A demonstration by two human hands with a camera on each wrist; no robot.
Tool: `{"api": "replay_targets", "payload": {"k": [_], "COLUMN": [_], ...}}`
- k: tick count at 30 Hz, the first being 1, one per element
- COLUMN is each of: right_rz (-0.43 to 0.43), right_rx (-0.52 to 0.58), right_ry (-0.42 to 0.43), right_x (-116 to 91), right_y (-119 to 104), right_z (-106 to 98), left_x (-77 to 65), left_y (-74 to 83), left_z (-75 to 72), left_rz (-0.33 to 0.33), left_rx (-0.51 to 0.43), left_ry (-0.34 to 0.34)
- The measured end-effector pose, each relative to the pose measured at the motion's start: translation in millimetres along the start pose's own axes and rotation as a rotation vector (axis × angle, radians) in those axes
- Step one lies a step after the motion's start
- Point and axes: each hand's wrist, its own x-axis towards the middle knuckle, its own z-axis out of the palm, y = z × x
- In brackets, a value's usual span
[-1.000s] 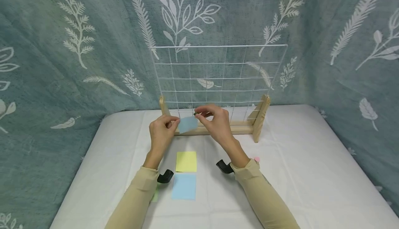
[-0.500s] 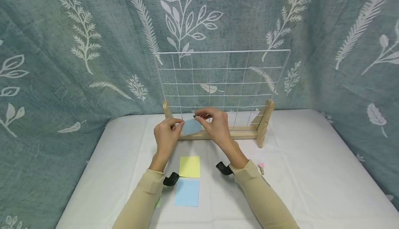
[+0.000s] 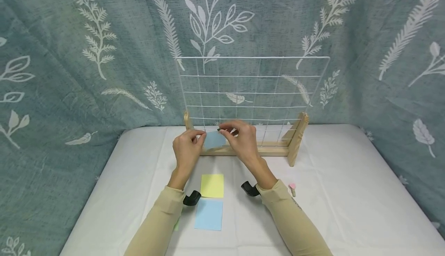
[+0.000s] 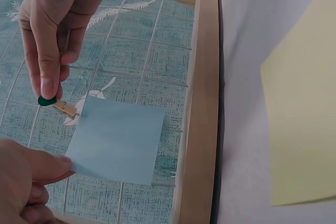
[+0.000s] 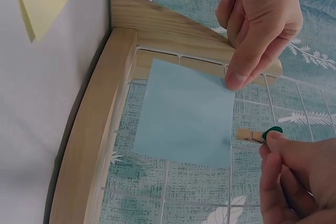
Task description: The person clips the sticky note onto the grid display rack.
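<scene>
tablecloth point(image 3: 347, 194), white, below leafy curtain point(image 3: 135, 62); left grip point(image 3: 187, 149) tight on blue note point(image 4: 119, 142), right grip point(image 3: 244, 140) on clothespin point(image 5: 247, 134)

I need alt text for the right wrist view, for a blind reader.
The left hand pinches a blue paper by a corner in front of a wire grid, while the right hand holds a wooden clip beside the paper's edge. A wooden stand and part of a yellow paper show.

2 clothespins point(image 5: 250, 135) point(image 3: 293, 190), 2 blue notes point(image 5: 184, 116) point(image 3: 209, 214), 1 yellow note point(image 3: 212, 185), 1 green note point(image 3: 177, 224), 1 wire grid point(image 3: 253, 93) before me
</scene>
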Motion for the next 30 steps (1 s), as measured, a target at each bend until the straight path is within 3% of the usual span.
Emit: {"api": "replay_targets", "payload": {"k": [13,30], "right_rz": [-0.055,-0.041], "right_rx": [-0.023,-0.072], "right_ry": [0.077,0.105], "right_x": [-4.8,-1.3], "right_y": [1.7,2.3], "right_z": [7.9,15.8], "left_x": [-1.2,3.1], "left_y": [3.5,3.1], "left_z": [0.5,-1.2], "left_rz": [-0.019,-0.019], "left_rx": [0.029,0.052], "left_ry": [0.003,0.019]}}
